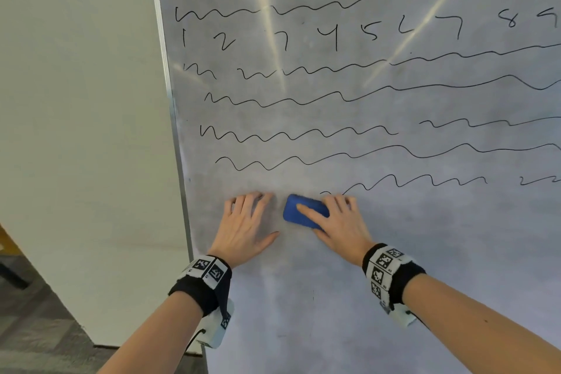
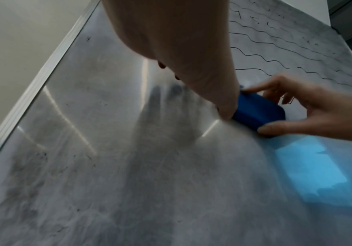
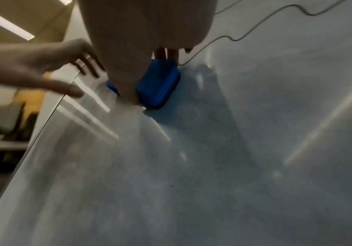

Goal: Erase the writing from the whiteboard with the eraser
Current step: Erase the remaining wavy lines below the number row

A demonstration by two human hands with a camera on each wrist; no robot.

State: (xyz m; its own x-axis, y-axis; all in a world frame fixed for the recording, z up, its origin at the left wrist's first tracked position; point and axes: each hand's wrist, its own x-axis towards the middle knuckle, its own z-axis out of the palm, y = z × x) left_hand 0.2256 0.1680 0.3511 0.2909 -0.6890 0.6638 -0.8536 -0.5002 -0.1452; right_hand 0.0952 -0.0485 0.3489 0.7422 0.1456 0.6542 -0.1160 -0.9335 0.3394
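A whiteboard (image 1: 394,252) fills the head view, with black wavy lines, digits (image 1: 334,36) and letters across its upper part. The lowest wavy line (image 1: 409,184) ends just above my right hand. My right hand (image 1: 337,222) grips a blue eraser (image 1: 300,212) flat against the board, thumb across its top. In the left wrist view the eraser (image 2: 261,113) sits between thumb and fingers of that hand (image 2: 309,113). My left hand (image 1: 247,222) lies flat on the board just left of the eraser, fingers spread. The right wrist view shows the eraser (image 3: 160,86) under my palm.
The board's metal frame edge (image 1: 179,161) runs down the left, with a pale wall (image 1: 76,100) beside it. The lower board area (image 1: 334,313) carries only grey smudges. Dark floor (image 1: 36,328) shows at bottom left.
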